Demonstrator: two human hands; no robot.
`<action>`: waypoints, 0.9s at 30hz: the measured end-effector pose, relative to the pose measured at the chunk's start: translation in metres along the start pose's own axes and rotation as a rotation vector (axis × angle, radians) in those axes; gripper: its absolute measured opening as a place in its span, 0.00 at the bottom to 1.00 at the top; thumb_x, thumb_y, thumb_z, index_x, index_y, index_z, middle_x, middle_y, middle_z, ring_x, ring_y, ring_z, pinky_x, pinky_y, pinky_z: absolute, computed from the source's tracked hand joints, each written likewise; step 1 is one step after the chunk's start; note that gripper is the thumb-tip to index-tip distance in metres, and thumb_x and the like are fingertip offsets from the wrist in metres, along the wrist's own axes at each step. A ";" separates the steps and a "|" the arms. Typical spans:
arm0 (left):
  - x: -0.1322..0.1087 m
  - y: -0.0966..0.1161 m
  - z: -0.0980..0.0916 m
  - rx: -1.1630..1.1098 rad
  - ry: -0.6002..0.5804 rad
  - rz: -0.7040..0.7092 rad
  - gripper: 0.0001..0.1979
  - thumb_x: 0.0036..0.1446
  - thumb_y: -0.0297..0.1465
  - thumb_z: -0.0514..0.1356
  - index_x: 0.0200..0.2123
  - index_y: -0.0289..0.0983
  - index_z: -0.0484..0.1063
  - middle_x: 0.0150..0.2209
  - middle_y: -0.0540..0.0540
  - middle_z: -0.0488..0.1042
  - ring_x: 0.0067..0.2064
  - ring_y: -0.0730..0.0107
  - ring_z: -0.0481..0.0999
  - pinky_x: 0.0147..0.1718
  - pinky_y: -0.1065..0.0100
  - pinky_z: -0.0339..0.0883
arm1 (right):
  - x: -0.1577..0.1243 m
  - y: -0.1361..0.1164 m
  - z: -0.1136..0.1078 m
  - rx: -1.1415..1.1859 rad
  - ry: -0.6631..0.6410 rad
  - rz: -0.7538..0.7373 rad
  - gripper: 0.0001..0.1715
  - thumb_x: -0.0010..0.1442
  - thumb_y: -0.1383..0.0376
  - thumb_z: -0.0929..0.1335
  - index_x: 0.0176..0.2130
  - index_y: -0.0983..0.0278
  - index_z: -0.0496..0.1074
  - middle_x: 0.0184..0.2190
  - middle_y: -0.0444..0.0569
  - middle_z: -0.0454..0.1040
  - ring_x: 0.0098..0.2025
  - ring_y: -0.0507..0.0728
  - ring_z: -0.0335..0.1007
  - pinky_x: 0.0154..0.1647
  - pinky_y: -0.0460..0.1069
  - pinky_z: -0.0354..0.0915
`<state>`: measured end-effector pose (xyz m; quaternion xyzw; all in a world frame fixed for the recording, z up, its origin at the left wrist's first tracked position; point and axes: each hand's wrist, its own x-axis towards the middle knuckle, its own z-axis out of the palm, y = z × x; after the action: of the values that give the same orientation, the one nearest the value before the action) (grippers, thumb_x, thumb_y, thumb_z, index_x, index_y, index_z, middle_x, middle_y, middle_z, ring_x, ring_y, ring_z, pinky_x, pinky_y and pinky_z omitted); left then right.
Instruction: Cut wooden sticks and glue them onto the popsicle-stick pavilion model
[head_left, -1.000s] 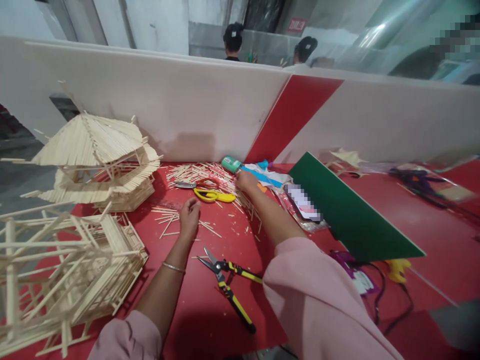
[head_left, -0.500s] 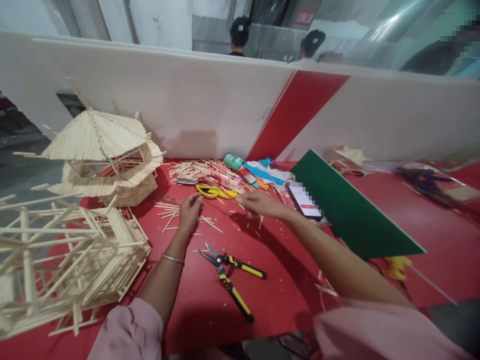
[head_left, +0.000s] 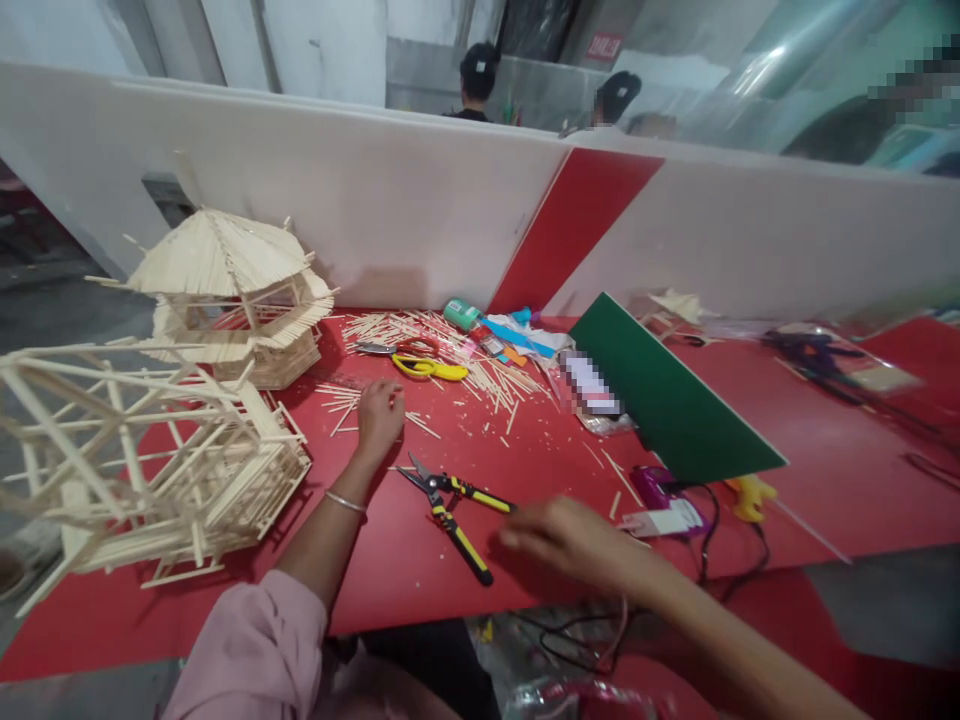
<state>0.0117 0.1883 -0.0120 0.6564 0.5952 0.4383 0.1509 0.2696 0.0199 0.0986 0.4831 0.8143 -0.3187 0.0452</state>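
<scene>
A long white partition (head_left: 420,210) stands along the far edge of the red bench (head_left: 375,570). At the left, an open stick frame (head_left: 180,480) sits in front of a roofed stick model (head_left: 225,255), while a green board (head_left: 675,400) leans at a slant on the right. Between them are the person's two hands. The left hand (head_left: 382,415) is bent with its fingers drawn in, over a small spread of thin sticks (head_left: 339,398); whether it grips one I cannot tell. The right hand (head_left: 559,535), blurred, has its fingers bent just beside a handle end of the yellow-and-black shears (head_left: 450,520), and whatever it may hold cannot be made out. The shears lie with blades parted and handles spread. Farther back, yellow-handled scissors (head_left: 442,371) rest by a larger heap of loose sticks (head_left: 499,382), with a green bottle (head_left: 459,313) behind.
</scene>
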 end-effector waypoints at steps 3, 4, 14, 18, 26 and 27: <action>-0.017 -0.004 -0.017 0.141 -0.004 0.058 0.13 0.59 0.26 0.56 0.42 0.38 0.80 0.47 0.40 0.79 0.52 0.55 0.75 0.56 0.54 0.67 | 0.089 -0.001 -0.055 -0.198 0.311 0.013 0.22 0.66 0.57 0.63 0.51 0.60 0.78 0.49 0.57 0.81 0.49 0.63 0.77 0.50 0.53 0.68; -0.021 -0.006 -0.022 0.183 0.001 0.060 0.13 0.60 0.26 0.56 0.44 0.38 0.79 0.49 0.40 0.78 0.53 0.53 0.74 0.57 0.53 0.66 | 0.120 0.000 -0.069 -0.269 0.390 0.013 0.25 0.64 0.58 0.66 0.57 0.62 0.75 0.55 0.59 0.77 0.56 0.64 0.73 0.55 0.54 0.66; -0.019 -0.019 -0.018 0.356 -0.081 0.072 0.10 0.63 0.29 0.57 0.46 0.40 0.76 0.54 0.39 0.77 0.59 0.54 0.71 0.64 0.46 0.53 | 0.297 0.013 -0.108 -0.477 0.282 0.181 0.31 0.55 0.55 0.73 0.58 0.57 0.74 0.50 0.55 0.80 0.51 0.66 0.77 0.48 0.53 0.68; -0.020 -0.016 -0.018 0.342 -0.100 0.061 0.10 0.64 0.29 0.57 0.46 0.40 0.76 0.54 0.39 0.77 0.60 0.54 0.71 0.65 0.45 0.51 | 0.300 0.018 -0.109 -0.504 0.345 0.192 0.36 0.57 0.53 0.72 0.62 0.59 0.68 0.52 0.58 0.79 0.53 0.68 0.75 0.50 0.55 0.68; -0.021 -0.014 -0.019 0.322 -0.065 0.017 0.10 0.63 0.29 0.57 0.46 0.40 0.76 0.54 0.38 0.77 0.60 0.53 0.71 0.65 0.45 0.53 | 0.296 0.038 -0.130 -0.446 0.540 0.224 0.37 0.64 0.51 0.66 0.69 0.54 0.60 0.59 0.53 0.75 0.58 0.67 0.71 0.52 0.55 0.67; -0.021 -0.014 -0.019 0.327 -0.068 0.014 0.10 0.63 0.29 0.57 0.46 0.40 0.77 0.55 0.38 0.76 0.61 0.52 0.71 0.65 0.44 0.53 | 0.301 0.041 -0.134 -0.428 0.536 0.214 0.37 0.64 0.51 0.66 0.69 0.53 0.61 0.59 0.52 0.75 0.58 0.67 0.71 0.52 0.55 0.67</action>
<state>-0.0093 0.1663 -0.0194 0.6910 0.6484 0.3141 0.0589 0.1746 0.3370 0.0701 0.6118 0.7902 0.0037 -0.0367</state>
